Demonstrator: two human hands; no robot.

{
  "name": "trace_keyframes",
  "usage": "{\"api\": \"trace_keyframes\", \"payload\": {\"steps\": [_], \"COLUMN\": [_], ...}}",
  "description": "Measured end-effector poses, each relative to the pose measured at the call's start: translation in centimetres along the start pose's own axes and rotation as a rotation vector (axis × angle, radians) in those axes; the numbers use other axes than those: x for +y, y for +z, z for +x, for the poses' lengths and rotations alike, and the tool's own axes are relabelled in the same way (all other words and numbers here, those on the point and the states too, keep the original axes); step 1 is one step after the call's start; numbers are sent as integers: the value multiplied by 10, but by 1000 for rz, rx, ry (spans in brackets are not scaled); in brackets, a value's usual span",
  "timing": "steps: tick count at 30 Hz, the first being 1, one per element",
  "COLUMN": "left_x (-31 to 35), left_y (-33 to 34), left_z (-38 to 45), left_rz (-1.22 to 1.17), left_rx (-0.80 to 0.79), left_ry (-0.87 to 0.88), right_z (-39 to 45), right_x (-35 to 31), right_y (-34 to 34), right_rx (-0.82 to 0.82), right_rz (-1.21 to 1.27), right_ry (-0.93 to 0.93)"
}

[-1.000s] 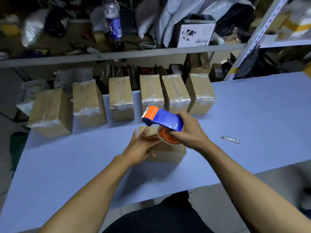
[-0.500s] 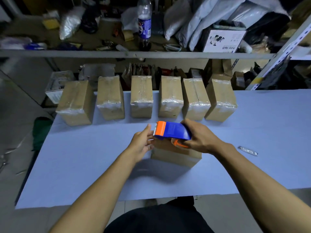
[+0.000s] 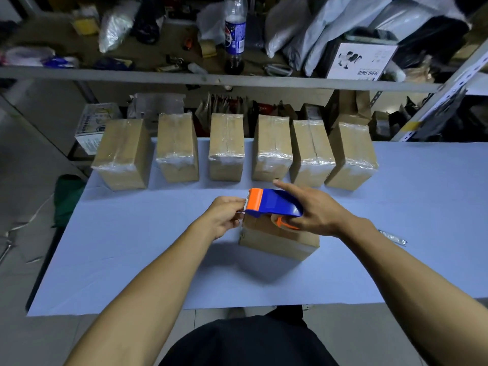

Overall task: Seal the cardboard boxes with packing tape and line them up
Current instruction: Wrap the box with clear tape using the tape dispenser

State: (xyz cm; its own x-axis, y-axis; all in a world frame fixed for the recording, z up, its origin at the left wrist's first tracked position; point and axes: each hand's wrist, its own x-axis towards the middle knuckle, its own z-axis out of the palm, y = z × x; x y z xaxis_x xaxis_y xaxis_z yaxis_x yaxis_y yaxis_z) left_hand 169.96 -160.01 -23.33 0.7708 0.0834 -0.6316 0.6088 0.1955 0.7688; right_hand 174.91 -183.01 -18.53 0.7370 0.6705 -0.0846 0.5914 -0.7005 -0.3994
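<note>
Taping is under way: the dispenser [image 3: 274,204] is gripped by the right hand [image 3: 314,212] over the unsealed box [image 3: 277,239], the tape end apparently pinched by the left hand [image 3: 224,215] — next it must be drawn across the seam.

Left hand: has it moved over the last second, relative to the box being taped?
Yes. The left hand slid off the top of the unsealed box to its left end, where its fingers now pinch at the orange mouth of the tape dispenser.

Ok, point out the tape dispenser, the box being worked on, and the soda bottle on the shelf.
tape dispenser [image 3: 277,203]: head view, on its blue body.
box being worked on [image 3: 277,243]: head view, on its near cardboard side.
soda bottle [image 3: 235,35]: head view, on its blue label.
</note>
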Motion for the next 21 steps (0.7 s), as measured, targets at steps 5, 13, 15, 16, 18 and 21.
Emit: {"api": "trace_keyframes", "payload": {"steps": [5,13,15,16,18,21], "left_x": [1,-15,-17,-19,-21,-26], "left_y": [3,-10,-16,-16,-13,-13], "left_z": [7,23,25,26,29,30], "left_rz": [178,-67,-68,-82,-120,-167], "left_rx": [103,296,284,272,255,240], "left_ry": [94,-60,-62,-68,-84,-83], "right_z": [2,-15,-22,-23,-22,-24], "right_x": [-5,14,22,23,20,21], "right_y": [4,-11,-15,-15,-12,-12], "right_rx": [24,8,10,6,-3,-1], "right_rz": [-91,-89,-82,-82,-88,-94], "right_ry": [24,19,40,44,43,55]}}
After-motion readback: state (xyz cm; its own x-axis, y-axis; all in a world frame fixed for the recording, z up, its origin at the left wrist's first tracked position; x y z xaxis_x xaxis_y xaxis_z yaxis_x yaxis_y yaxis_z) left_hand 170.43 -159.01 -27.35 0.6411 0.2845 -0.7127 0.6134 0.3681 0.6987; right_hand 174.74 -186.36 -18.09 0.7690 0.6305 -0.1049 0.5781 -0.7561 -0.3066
